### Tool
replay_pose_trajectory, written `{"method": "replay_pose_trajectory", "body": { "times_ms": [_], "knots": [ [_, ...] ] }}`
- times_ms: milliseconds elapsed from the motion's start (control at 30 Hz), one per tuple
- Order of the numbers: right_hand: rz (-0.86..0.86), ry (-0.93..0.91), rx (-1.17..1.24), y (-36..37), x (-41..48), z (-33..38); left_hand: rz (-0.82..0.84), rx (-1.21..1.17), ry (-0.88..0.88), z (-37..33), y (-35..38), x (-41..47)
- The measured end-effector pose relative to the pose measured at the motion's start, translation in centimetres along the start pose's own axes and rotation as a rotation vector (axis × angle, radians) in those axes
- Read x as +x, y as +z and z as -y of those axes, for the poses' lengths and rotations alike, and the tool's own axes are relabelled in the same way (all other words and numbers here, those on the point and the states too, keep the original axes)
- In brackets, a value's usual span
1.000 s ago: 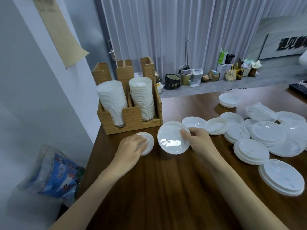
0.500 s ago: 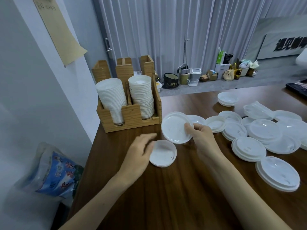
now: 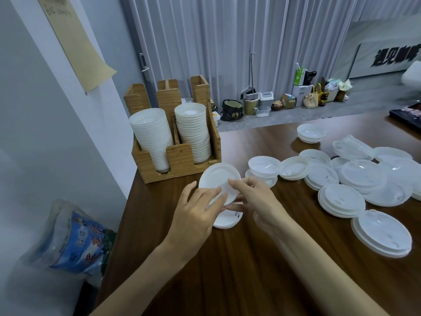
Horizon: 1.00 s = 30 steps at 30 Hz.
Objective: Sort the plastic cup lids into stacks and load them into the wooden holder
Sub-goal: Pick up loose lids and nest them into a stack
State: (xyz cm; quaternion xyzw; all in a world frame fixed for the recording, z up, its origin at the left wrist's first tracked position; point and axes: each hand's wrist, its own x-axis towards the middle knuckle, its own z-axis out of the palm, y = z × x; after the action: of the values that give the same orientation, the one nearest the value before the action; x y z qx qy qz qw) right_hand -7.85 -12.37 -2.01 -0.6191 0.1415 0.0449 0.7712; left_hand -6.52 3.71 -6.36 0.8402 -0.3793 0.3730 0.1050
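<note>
Left hand straight-fingered, right hand in a pinch on the lid.

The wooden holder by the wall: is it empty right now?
No: the wooden holder holds two tall white stacks, a left stack and a right stack, side by side.

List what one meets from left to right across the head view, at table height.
Blue printed plastic bag, light wooden holder, left hand, right hand pinching a round white plastic lid, near stack of flat white plastic lids.
</note>
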Motion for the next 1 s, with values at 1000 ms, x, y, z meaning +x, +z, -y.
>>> {"method": "replay_pose_trajectory", "body": {
  "times_ms": [1000],
  "knots": [
    [-0.104,-0.030,-0.618,-2.9,1.0,-3.2,0.418,-0.246,0.214,3.9,-0.1,-0.9]
  ]
}}
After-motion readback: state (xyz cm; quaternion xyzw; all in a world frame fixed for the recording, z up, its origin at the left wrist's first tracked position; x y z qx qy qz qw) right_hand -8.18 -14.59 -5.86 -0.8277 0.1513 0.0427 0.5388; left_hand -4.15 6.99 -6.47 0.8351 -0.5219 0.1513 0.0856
